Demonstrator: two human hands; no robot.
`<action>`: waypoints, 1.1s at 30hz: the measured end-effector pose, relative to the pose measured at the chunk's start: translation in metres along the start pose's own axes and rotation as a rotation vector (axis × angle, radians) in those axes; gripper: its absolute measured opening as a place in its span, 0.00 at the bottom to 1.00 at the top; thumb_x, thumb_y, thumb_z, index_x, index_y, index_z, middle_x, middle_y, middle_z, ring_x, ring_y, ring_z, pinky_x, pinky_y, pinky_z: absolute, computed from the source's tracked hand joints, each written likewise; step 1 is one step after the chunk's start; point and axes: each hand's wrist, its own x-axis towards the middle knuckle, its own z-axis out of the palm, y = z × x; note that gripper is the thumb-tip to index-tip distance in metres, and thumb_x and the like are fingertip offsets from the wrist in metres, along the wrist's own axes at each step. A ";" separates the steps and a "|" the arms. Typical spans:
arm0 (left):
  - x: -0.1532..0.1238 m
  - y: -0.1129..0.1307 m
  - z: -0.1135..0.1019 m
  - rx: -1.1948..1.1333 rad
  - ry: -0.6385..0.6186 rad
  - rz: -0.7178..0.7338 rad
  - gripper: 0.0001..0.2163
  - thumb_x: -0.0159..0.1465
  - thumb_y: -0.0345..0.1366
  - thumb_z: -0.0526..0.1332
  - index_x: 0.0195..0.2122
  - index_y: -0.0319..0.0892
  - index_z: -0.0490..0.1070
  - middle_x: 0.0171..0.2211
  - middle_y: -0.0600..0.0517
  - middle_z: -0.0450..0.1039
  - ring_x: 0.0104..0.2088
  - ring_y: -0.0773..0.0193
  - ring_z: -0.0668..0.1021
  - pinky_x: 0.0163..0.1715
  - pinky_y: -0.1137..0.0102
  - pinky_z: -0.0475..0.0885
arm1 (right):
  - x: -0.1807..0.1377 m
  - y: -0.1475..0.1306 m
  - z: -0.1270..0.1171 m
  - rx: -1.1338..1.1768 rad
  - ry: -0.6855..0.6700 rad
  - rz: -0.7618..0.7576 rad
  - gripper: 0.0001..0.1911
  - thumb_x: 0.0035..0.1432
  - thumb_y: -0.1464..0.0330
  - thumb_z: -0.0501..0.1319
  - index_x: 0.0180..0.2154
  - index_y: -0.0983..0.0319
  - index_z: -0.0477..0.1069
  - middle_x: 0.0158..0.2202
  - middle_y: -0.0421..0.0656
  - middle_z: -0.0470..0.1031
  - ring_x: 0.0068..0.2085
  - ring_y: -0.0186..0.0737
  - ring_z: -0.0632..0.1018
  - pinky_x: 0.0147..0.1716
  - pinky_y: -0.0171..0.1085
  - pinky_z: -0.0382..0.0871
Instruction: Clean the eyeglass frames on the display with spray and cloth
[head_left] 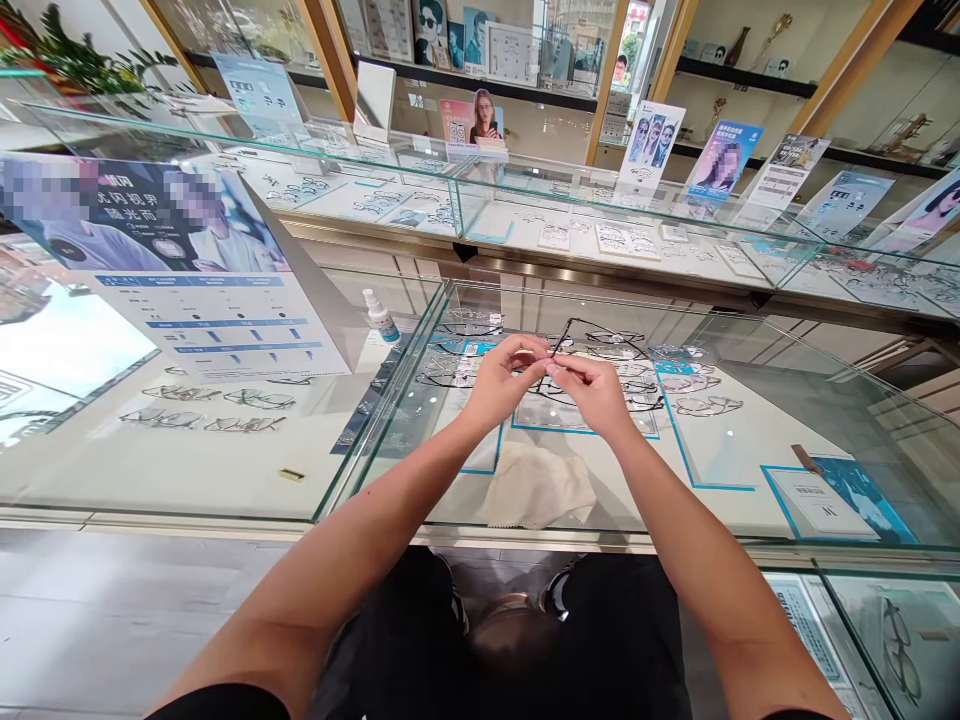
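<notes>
Both my hands are raised over a glass display counter (pixel 750 520) and meet in the middle. My left hand (pixel 499 380) and my right hand (pixel 592 390) each pinch a thin black-framed pair of glasses (pixel 600 340), which sticks out away from me with its temples open. The fingers of both hands are closed on the frame near its hinge. A white cleaning cloth (pixel 536 485) lies on the glass just below my hands. Inside the case beneath are several more pairs of glasses (pixel 697 405) on white trays.
A small white spray bottle (pixel 380 315) stands on the glass to the left. A large tilted advertising board (pixel 187 270) covers the left counter. A second glass counter (pixel 600 230) with signs and brochures runs behind. The floor (pixel 112 600) lies between my legs and the counter.
</notes>
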 end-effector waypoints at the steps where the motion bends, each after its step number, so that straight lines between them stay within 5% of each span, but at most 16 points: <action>1: 0.001 -0.001 -0.001 -0.044 -0.013 -0.044 0.19 0.60 0.52 0.75 0.39 0.43 0.74 0.50 0.44 0.79 0.46 0.58 0.84 0.49 0.62 0.79 | -0.001 -0.001 0.000 -0.011 -0.001 -0.010 0.25 0.59 0.46 0.70 0.45 0.60 0.88 0.23 0.37 0.63 0.27 0.35 0.58 0.27 0.38 0.54; 8: 0.008 -0.004 -0.008 -0.240 -0.115 -0.229 0.25 0.53 0.52 0.80 0.38 0.44 0.69 0.47 0.46 0.81 0.47 0.57 0.84 0.49 0.62 0.78 | -0.003 -0.014 -0.003 -0.015 0.005 -0.050 0.25 0.56 0.46 0.73 0.38 0.62 0.87 0.22 0.33 0.51 0.27 0.33 0.53 0.28 0.38 0.50; 18: 0.006 0.006 -0.009 -0.204 -0.219 -0.140 0.23 0.56 0.54 0.78 0.35 0.43 0.72 0.42 0.48 0.81 0.43 0.58 0.84 0.47 0.60 0.78 | -0.006 -0.016 -0.001 0.035 -0.001 -0.046 0.23 0.56 0.46 0.73 0.35 0.60 0.87 0.21 0.34 0.54 0.26 0.33 0.54 0.27 0.38 0.50; 21: 0.012 0.004 -0.017 -0.065 -0.191 -0.064 0.23 0.64 0.60 0.70 0.36 0.43 0.73 0.41 0.45 0.82 0.42 0.58 0.83 0.44 0.61 0.77 | -0.006 -0.015 -0.003 0.049 0.046 -0.071 0.21 0.57 0.48 0.73 0.35 0.60 0.87 0.21 0.36 0.58 0.26 0.34 0.56 0.27 0.38 0.52; 23: 0.019 0.001 -0.032 0.097 0.006 0.020 0.20 0.70 0.57 0.63 0.40 0.44 0.73 0.42 0.45 0.81 0.42 0.57 0.83 0.44 0.61 0.77 | -0.005 -0.014 -0.006 0.039 0.082 -0.079 0.21 0.57 0.48 0.73 0.36 0.59 0.87 0.21 0.37 0.62 0.26 0.35 0.57 0.27 0.38 0.54; 25: 0.027 -0.003 -0.054 0.305 0.385 0.108 0.12 0.71 0.47 0.63 0.47 0.45 0.71 0.46 0.45 0.79 0.47 0.57 0.82 0.49 0.61 0.76 | -0.004 -0.013 -0.009 0.029 0.103 -0.084 0.20 0.57 0.49 0.72 0.35 0.59 0.87 0.21 0.37 0.63 0.27 0.35 0.59 0.27 0.38 0.57; 28: 0.036 -0.015 -0.095 0.622 0.870 0.129 0.16 0.69 0.33 0.62 0.58 0.42 0.66 0.58 0.40 0.73 0.59 0.53 0.77 0.63 0.58 0.70 | -0.002 -0.010 -0.013 0.035 0.125 -0.100 0.19 0.57 0.50 0.73 0.33 0.59 0.86 0.20 0.37 0.63 0.28 0.38 0.65 0.30 0.39 0.62; 33: 0.043 -0.044 -0.147 0.761 1.072 -0.069 0.28 0.67 0.31 0.62 0.68 0.35 0.59 0.68 0.32 0.65 0.71 0.45 0.67 0.72 0.55 0.61 | -0.001 -0.007 -0.015 0.044 0.140 -0.082 0.18 0.56 0.51 0.74 0.33 0.60 0.85 0.20 0.36 0.63 0.27 0.36 0.62 0.27 0.38 0.57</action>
